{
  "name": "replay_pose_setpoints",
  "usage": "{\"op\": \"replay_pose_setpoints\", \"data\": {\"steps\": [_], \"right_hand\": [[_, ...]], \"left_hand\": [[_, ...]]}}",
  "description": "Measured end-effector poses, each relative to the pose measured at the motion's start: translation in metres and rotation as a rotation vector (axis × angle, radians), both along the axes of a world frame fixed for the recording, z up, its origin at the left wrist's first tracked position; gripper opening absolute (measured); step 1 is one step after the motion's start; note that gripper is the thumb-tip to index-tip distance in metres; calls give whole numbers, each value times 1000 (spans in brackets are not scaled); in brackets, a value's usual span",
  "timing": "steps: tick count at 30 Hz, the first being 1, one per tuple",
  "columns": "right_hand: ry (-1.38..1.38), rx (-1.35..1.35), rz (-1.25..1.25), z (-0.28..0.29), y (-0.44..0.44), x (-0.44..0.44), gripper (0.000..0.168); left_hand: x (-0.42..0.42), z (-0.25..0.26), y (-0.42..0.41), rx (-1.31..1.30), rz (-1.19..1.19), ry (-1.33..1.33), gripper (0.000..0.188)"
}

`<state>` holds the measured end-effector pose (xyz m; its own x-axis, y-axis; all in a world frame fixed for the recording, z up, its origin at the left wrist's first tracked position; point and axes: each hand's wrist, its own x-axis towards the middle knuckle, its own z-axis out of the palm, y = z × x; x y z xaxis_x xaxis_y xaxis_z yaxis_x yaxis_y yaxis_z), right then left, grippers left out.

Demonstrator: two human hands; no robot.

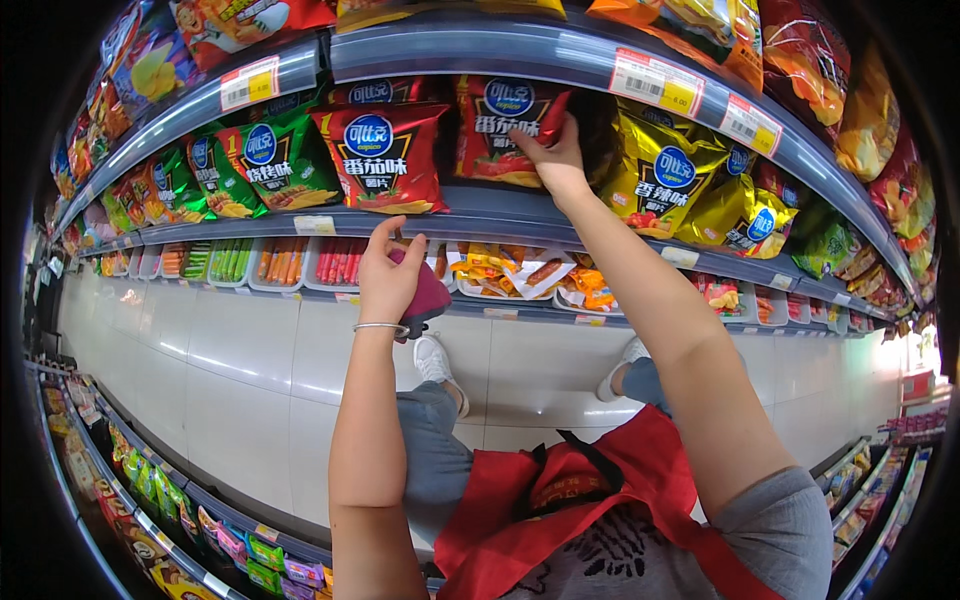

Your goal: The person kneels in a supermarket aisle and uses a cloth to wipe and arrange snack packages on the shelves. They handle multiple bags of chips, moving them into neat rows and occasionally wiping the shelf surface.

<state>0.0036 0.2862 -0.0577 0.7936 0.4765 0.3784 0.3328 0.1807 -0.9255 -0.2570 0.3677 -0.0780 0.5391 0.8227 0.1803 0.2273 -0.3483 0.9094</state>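
Note:
My right hand point(559, 161) grips the right side of a red potato chip bag point(499, 142), which stands upright on the middle shelf. Thumb in front of the bag, the other fingers pass behind its edge. My left hand point(390, 270) is below the shelf's front edge with its fingers curled around a dark red cloth point(427, 289); a metal bangle is on that wrist. Another red chip bag point(384, 159) stands at the shelf front, above the left hand. Green chip bags point(277, 161) are to its left. Yellow chip bags point(664, 176) stand right of my right hand, past a dark gap.
An upper shelf edge point(480, 52) with price tags overhangs the bags. Beneath the middle shelf are plastic bins of packaged sausages point(281, 262). More shelves with snack packs point(157, 487) lie behind, at lower left and lower right. My feet are on the tiled floor point(247, 360).

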Motion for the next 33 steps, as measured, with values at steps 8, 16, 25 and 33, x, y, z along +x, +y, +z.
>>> {"op": "replay_pose_setpoints", "data": {"steps": [8,16,25,33], "right_hand": [[-172,-183,-74,-30,-37,1,84],[-450,-788,419,-77,-230,-52,24],[-87,-1518,-446,-196,-398,159,53],[386,-1351,-906,-168,-440,169,101]], "left_hand": [[8,-8,0,-33,-67,-4,33],[14,12,-57,72,-603,342,22],[68,1,-106,184,-781,404,30],[97,-4,-123,199,-848,626,33]]}}
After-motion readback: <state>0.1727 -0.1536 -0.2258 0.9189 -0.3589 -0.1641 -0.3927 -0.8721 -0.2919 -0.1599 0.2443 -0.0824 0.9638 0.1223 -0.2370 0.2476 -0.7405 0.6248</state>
